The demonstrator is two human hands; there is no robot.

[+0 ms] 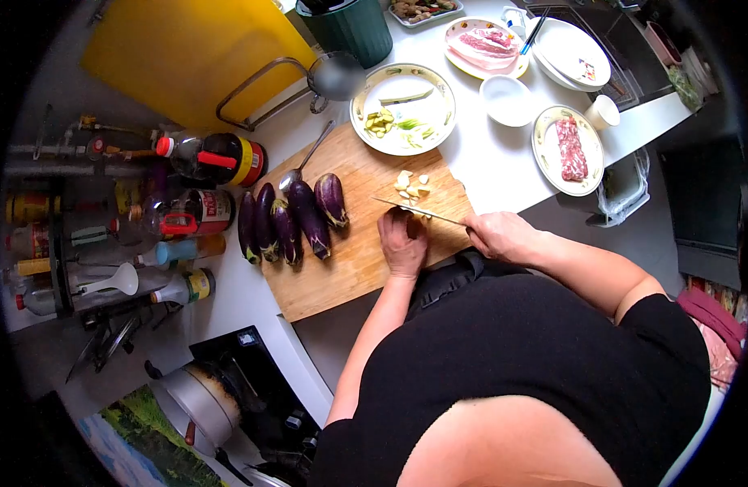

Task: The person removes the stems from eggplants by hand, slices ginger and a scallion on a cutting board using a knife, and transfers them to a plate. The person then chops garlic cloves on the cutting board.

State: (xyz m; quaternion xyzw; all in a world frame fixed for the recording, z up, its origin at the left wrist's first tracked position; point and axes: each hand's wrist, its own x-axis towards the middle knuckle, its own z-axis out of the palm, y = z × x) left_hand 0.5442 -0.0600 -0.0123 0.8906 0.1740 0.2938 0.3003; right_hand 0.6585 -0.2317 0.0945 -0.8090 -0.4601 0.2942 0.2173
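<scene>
My right hand (pixel 502 237) is closed around the handle of a kitchen knife (pixel 423 212), its narrow blade pointing left across the wooden cutting board (pixel 350 280). Beside the blade, my left hand (pixel 404 245) presses down on the board with curled fingers; what they hold, if anything, is hidden. Pale garlic pieces (pixel 410 188) lie just beyond the knife, and a small bit shows under the blade. Several purple eggplants (pixel 309 217) are lined up on the left of the board, with a metal spoon (pixel 291 178) at their upper ends.
A plate (pixel 360 122) with green and yellow cut pieces overlaps the board's far edge. Farther right stand a white bowl (pixel 505 101) and plates of meat (pixel 571 150). Sauce bottles (pixel 220 158) line the left side. A pot (pixel 197 402) sits by the stove at lower left.
</scene>
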